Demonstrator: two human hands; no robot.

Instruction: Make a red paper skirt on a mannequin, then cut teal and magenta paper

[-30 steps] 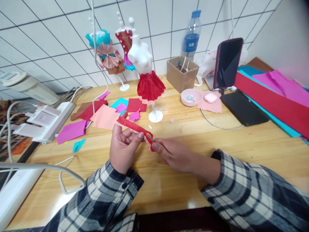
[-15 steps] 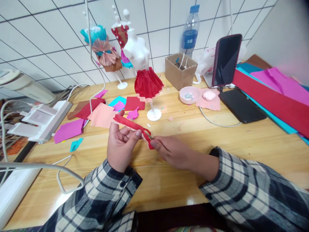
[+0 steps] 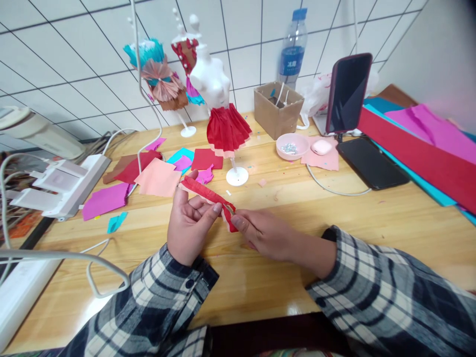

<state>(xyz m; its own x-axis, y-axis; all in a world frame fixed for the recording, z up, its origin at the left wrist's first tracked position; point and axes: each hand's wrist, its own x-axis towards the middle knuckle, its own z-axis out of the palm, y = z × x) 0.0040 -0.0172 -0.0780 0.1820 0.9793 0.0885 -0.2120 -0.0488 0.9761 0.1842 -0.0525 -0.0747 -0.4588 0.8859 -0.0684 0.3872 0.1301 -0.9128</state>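
A narrow strip of red crepe paper [image 3: 204, 191] with a pink edge is pinched between the thumb and fingers of my left hand [image 3: 191, 223]. My right hand [image 3: 262, 233] grips a slim metal tool, perhaps tweezers [image 3: 230, 210], whose tip touches the strip close to my left thumb. Past that spot the strip's short end bends down toward my right fingers. Behind my hands stands a small white dress-form mannequin [image 3: 211, 82] wearing a pleated red skirt [image 3: 228, 130] with a pink hem.
Paper scraps [image 3: 158, 178] lie left of the mannequin. A pink bowl of small shiny pieces [image 3: 293, 147], a cardboard box [image 3: 278, 110] and a bottle [image 3: 292, 54] stand behind. Phones [image 3: 373, 161] and coloured sheets [image 3: 420, 158] are right. A white cable [image 3: 138, 64] hangs at left.
My left hand and the red strip have shifted slightly right, and the strip's pink edge shows more. The metal tool's tip has turned a little; my right hand stays nearly in place.
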